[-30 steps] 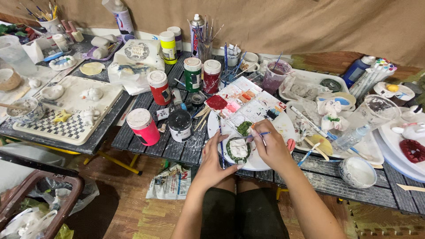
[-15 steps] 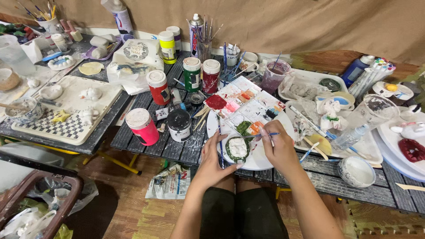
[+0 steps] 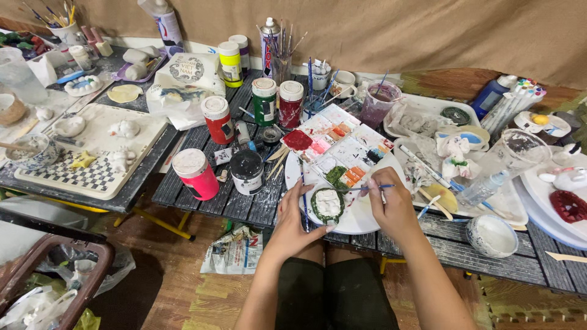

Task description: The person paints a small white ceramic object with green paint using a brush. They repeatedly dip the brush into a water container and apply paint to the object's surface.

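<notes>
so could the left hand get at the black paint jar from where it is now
Probably yes. The left hand steadies the small green-edged piece, and the black paint jar stands just beyond it to the left with nothing between, though it would have to release the piece.

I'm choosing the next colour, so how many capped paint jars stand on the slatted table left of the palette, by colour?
Pink jar: 1
Black jar: 1
Red jars: 2
Green jar: 1
Yellow jar: 1
Dark jar behind the yellow one, colour unclear: 1
Total: 7
</notes>
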